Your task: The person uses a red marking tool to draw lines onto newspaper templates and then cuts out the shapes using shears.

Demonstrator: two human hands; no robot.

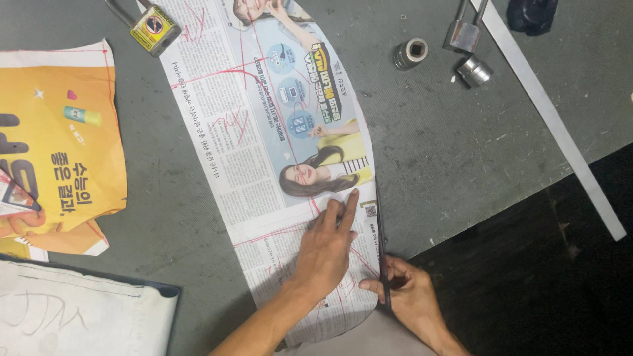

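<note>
At the frame's lower middle, the left hand (328, 245) presses flat, fingers spread, on a curved newspaper pattern piece (277, 145) marked with red lines on the grey bench (448, 145), while the right hand (410, 296) grips dark scissors (382, 250) partway along its right edge, with the upper curve apparently already cut.

Grey tabletop (461, 151), scuffed. Yellow padlock (153, 28) at top edge. Orange printed paper sheet (59, 151) at left. White cloth with dark edging (72, 313) at lower left. Two metal sockets (410, 53) (473, 70) at upper right, beside a long metal ruler (554, 125) that runs diagonally.
</note>
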